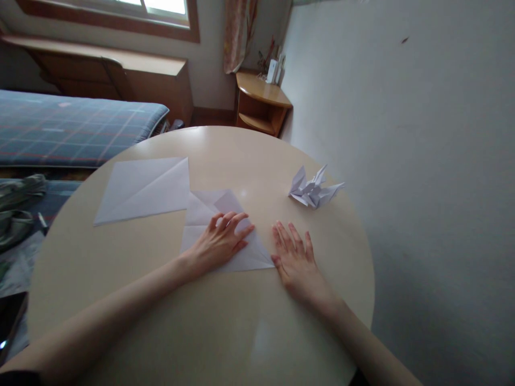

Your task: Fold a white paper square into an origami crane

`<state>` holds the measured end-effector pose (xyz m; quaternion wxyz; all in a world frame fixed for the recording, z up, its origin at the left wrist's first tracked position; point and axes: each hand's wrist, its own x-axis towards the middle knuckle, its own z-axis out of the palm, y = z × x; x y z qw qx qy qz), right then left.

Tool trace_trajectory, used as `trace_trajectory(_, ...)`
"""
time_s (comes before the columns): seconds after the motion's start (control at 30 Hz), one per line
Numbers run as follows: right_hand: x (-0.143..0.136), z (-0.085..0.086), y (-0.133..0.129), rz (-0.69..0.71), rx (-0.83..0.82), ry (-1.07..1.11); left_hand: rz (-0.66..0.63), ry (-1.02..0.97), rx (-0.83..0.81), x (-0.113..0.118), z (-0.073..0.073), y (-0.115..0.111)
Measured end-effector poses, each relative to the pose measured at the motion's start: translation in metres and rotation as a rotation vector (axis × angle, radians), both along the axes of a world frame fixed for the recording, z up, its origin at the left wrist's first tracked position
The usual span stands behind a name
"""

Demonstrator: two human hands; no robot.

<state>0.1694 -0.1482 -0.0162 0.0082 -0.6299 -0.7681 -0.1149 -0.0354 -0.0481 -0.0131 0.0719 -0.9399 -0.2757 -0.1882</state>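
Observation:
A partly folded white paper (245, 252) lies on the round table (225, 332), with creases across it and a pointed corner at its right. My left hand (219, 241) rests on top of it, fingers spread and bent a little, hiding part of the folds. Beside that pointed corner, my right hand (298, 265) lies flat with its fingers apart, the thumb touching the tip. Behind and to the left is a flat stack of white sheets (148, 187) with a diagonal crease. Folded white paper figures (314, 188) stand at the right of the table.
A wall (422, 161) runs close along the table's right side. Beyond the far edge are a small corner shelf (261, 88) and a curtain. At the left are a bed with a checked blue mattress (76, 128), some clothing (20, 203) and a dark device (10, 316).

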Motion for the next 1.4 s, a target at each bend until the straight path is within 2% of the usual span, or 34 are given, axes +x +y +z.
trace_trajectory(0.33, 0.012, 0.006, 0.009, 0.151, -0.129, 0.008, 0.001, -0.030, 0.029, 0.000, -0.005, 0.000)
trace_trajectory(0.57, 0.020, 0.008, 0.005, 0.174, -0.180, 0.022, 0.020, -0.007, 0.000, 0.000, -0.005, 0.000)
trace_trajectory(0.77, 0.029, 0.020, 0.017, 0.227, -0.338, 0.203, 0.026, -0.012, -0.067, 0.000, -0.003, -0.002)
trace_trajectory(0.87, 0.024, 0.020, 0.025, 0.269, -0.273, 0.365, 0.034, -0.024, -0.098, 0.000, -0.001, -0.002)
trace_trajectory(0.93, 0.017, 0.017, 0.028, 0.356, -0.211, 0.423, 0.047, -0.024, -0.123, 0.001, -0.001, -0.002)
trace_trajectory(1.07, 0.006, 0.011, 0.025, 0.469, -0.160, 0.362, 0.105, -0.040, -0.190, 0.001, -0.001, -0.001)
trace_trajectory(1.27, 0.005, 0.020, 0.017, 0.494, -0.181, 0.253, 0.248, -0.036, -0.194, -0.001, -0.002, -0.002)
trace_trajectory(1.4, 0.003, 0.023, 0.004, 0.482, -0.196, 0.205, 0.226, 0.007, -0.187, -0.001, -0.002, 0.000)
